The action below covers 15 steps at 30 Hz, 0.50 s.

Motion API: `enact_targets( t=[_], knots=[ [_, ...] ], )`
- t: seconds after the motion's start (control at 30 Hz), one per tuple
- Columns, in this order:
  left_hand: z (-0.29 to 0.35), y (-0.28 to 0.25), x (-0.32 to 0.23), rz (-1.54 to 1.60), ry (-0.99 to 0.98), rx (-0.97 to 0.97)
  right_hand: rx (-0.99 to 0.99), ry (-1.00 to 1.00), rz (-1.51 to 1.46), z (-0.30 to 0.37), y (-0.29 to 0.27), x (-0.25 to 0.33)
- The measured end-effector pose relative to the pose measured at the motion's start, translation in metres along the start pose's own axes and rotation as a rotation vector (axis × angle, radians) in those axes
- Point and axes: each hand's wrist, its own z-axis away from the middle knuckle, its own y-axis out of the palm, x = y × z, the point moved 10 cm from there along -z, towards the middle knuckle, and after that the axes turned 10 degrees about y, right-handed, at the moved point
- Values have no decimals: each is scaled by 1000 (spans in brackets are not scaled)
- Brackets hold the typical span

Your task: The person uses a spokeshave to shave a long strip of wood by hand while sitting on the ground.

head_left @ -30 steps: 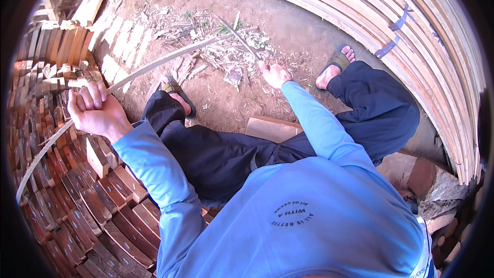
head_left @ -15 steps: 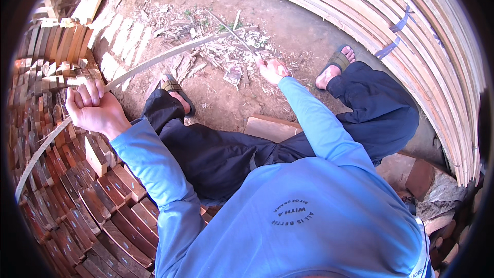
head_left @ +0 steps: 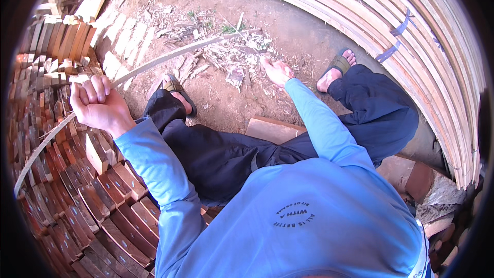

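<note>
A long, thin wooden strip (head_left: 164,58) runs from the left rim of the view up to the ground in the middle. My left hand (head_left: 103,105) is closed around it, so part of the strip is hidden behind the fingers. My right hand (head_left: 278,72) is closed near the strip's far end, its fingertips toward a slim, dark, blade-like tool (head_left: 250,50). Blur hides the tool's exact shape. Under the strip's far end lie pale wood shavings and bark scraps (head_left: 221,54).
Stacked reddish wooden blocks (head_left: 110,201) fill the left side. Long pale boards (head_left: 355,7) with blue ties are piled along the far right. My sandalled feet (head_left: 177,92) stand on dirt, a wooden block (head_left: 270,129) between them. A wrapped bundle (head_left: 440,195) sits at lower right.
The blade-like tool has swung to a different angle and looks shorter. My right hand has shifted slightly right and down; my left hand and the strip have moved a little to the right.
</note>
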Motion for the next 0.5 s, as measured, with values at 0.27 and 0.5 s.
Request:
enact_targets(
  t=[0.27,0.5],
  knots=[
    [-2,3,4,24,-28,6,-64,94,-12,-15,-2,-13],
    [6,11,8,68,-40,45,-29,-211,68,10,-7,12]
  ],
)
